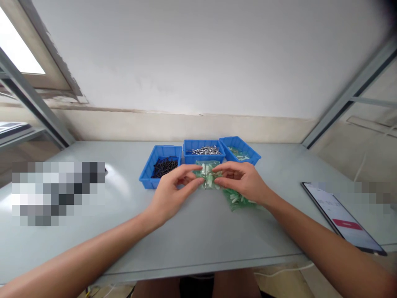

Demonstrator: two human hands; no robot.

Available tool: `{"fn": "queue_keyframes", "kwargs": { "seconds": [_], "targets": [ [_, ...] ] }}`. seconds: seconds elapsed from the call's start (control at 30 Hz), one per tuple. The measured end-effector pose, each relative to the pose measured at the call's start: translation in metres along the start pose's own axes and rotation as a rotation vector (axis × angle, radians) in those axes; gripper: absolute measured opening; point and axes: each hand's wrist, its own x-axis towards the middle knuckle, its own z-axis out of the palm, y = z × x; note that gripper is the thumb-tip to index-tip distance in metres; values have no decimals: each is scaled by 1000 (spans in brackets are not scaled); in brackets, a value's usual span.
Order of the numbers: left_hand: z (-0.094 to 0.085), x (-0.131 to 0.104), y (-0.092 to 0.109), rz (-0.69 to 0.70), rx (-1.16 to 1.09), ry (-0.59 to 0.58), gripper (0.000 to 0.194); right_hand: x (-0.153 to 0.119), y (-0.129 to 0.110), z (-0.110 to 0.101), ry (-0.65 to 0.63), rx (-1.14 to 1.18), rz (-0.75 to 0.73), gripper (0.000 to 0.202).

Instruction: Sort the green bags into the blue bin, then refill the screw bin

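Both hands meet over a small clear green-tinted bag [208, 182] with pale plastic pieces in it, in front of the blue bins. My left hand [173, 188] pinches the bag's left side between thumb and fingers. On the right side, my right hand [243, 180] pinches the same bag. Partly under my right hand lies a second green bag [237, 203] with pale pieces. Behind the hands stand a blue bin with dark screws [149, 170], a blue bin with silver screws or nails [192, 157] and a tilted blue bin with greenish packets [252, 156].
A tablet [344, 219] with a lit screen lies at the right of the grey table [198, 248]. Something pixelated [56, 192] is at the left. Metal frame posts rise at both back corners, before a pale wall.
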Motion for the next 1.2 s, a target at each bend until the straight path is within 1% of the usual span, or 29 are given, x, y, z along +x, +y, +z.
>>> {"fn": "queue_keyframes", "kwargs": {
  "seconds": [0.07, 0.1, 0.23, 0.33, 0.53, 0.63, 0.7, 0.83, 0.93, 1.2],
  "targets": [
    [-1, 0, -1, -8, 44, 6, 17, -1, 0, 0, 20, -93, -80, 21],
    [-1, 0, -1, -12, 61, 7, 16, -1, -1, 1, 28, -151, -127, 19],
    [-2, 0, -1, -14, 115, 7, 15, -2, 0, 2, 50, -360, -304, 16],
    [-2, -1, -1, 0, 133, -5, 15, -2, 3, 3, 51, -441, -388, 17],
    [-3, -2, -2, 38, 186, -20, 17, -3, 6, 5, 77, -497, -426, 18],
    [-3, 0, 0, 43, 187, -36, 17, -3, 6, 7, 97, -476, -518, 17],
    [-2, 0, 2, 19, 157, -49, 19, -4, 6, 7, 101, -476, -571, 17],
    [0, 1, 4, -52, 76, -81, 23, -5, 8, 9, 110, -504, -612, 18],
    [1, 1, 5, -78, 39, -105, 23, -6, 8, 9, 121, -531, -627, 20],
    [1, 2, 6, -136, -18, -112, 29, -6, 8, 9, 131, -573, -644, 20]
  ]
}}
